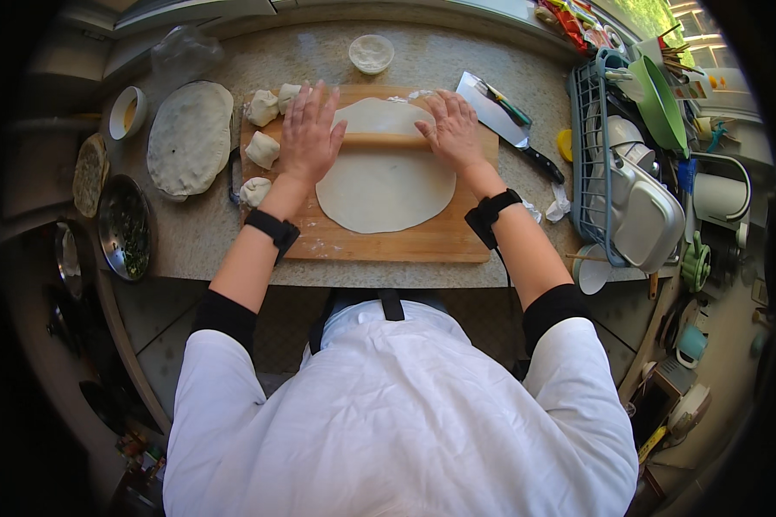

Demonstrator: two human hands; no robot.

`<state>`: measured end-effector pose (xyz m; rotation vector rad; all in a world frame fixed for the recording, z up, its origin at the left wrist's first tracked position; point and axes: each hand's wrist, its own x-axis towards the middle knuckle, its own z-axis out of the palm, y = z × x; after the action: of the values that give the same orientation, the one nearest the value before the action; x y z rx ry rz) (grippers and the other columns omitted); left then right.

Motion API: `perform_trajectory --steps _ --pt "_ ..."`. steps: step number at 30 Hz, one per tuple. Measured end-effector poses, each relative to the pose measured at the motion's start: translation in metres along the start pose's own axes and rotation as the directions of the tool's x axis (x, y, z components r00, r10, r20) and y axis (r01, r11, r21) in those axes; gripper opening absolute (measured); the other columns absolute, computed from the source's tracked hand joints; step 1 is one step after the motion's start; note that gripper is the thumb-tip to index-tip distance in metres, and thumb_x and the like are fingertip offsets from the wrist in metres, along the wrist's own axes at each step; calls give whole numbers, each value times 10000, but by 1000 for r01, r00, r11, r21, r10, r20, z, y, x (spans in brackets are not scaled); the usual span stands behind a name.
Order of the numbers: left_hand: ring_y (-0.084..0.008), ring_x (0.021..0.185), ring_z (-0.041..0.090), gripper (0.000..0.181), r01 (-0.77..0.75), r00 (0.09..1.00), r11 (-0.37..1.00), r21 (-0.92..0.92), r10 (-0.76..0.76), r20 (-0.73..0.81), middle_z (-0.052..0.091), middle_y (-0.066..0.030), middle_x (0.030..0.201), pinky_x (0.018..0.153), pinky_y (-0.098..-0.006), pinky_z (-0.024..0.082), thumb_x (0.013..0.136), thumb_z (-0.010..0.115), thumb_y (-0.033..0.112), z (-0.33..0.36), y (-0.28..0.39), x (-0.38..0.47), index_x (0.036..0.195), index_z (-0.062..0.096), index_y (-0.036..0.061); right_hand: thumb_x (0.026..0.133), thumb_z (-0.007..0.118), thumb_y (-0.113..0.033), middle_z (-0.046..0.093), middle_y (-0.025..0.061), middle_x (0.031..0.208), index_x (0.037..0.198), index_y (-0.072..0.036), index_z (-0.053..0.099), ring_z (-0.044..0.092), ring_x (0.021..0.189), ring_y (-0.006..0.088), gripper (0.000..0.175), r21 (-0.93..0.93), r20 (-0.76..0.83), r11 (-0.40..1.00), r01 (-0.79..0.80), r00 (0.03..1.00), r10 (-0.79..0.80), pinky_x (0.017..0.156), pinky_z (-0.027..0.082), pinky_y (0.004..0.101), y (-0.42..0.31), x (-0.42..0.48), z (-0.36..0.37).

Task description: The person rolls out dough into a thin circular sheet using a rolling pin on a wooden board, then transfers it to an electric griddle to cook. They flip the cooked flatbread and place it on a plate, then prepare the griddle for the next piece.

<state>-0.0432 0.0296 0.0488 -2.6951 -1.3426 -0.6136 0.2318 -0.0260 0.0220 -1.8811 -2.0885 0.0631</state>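
A wooden rolling pin (385,141) lies across a wide, thin round sheet of dough (388,194) on a wooden board (336,251). My left hand (307,132) presses flat over the pin's left end, fingers stretched forward and not wrapped around it. Over the right end lies my right hand (451,126), its thumb reaching inward along the pin. Both palms hide the pin's ends. Several lumps of dough (262,150) sit along the board's left side, close to my left hand. White flour (420,94) dusts the board's far edge.
Behind the board stands a bowl of flour (371,54). A cleaver (498,113) lies to the right, partly on the board, beside a dish rack (579,161). At left are a floury flat round (191,139), a small white bowl (128,113) and a metal bowl of chopped greens (127,226).
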Motion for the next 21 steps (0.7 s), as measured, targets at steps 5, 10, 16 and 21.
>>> perform_trajectory --steps 5,10,16,21 --pt "-318 1458 149 666 -7 971 994 108 -19 237 225 -169 1555 1169 -493 92 980 328 501 32 4 14 1477 298 59 939 342 -610 237 134 1541 1488 -167 293 168 1441 307 707 -159 -31 985 -69 997 65 1171 78 494 -3 6 17" --pt "-336 1449 169 711 -59 915 993 -100 93 391 233 -230 1534 1169 -479 112 981 346 485 -22 28 -75 1439 301 -56 945 322 -585 160 173 1570 1520 -111 183 130 1461 314 758 -19 180 1000 -20 983 23 1171 73 486 -43 -80 -14" --pt "-332 1450 168 696 -80 923 996 -43 90 374 220 -203 1547 1172 -466 118 983 328 489 -12 12 -23 1472 265 -2 956 345 -564 156 193 1566 1510 -99 210 124 1457 340 735 155 86 986 -57 995 44 1175 91 468 -28 -51 -26" --pt "-328 1451 165 677 -133 929 989 58 103 357 171 -176 1569 1172 -478 114 987 293 491 22 3 -13 1490 245 40 952 310 -594 165 179 1567 1514 -132 218 130 1460 310 734 -131 31 983 -128 991 133 1176 94 466 -4 -31 9"
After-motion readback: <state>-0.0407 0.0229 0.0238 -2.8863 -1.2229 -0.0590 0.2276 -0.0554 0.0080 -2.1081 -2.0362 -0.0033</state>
